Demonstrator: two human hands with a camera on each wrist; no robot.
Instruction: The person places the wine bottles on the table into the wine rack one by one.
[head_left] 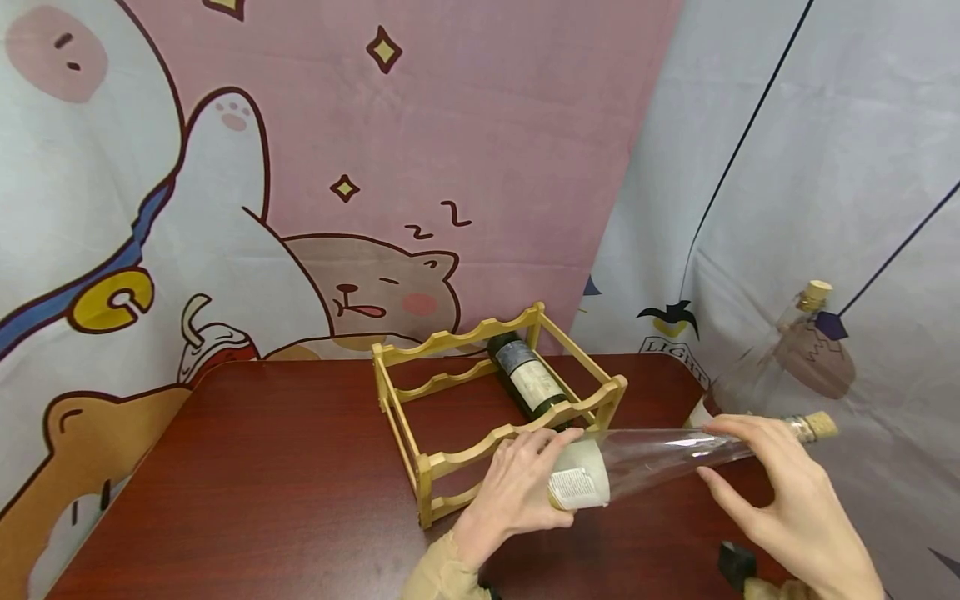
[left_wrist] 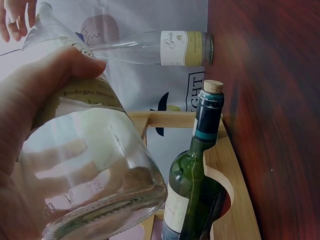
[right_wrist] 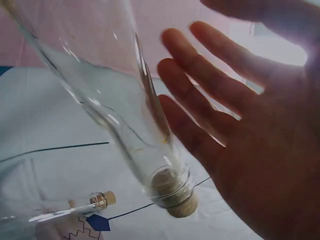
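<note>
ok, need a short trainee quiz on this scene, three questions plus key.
1. Which hand grips the tilted clear bottle?
2. True or false: the rack holds three bottles.
3. Fill in: the standing clear bottle is stopped with a ____.

Key:
1. The left hand.
2. False; only one shows in it, the green bottle.
3. Cork.

Printed cloth [head_left: 510, 108], pink and white, across upper frame. Sleeping brown bear print [head_left: 375, 279] near centre; yellow bell print [head_left: 93, 307], left; dark bird print [head_left: 675, 313], right. Reddish-brown counter [head_left: 262, 483], lower frame.
</note>
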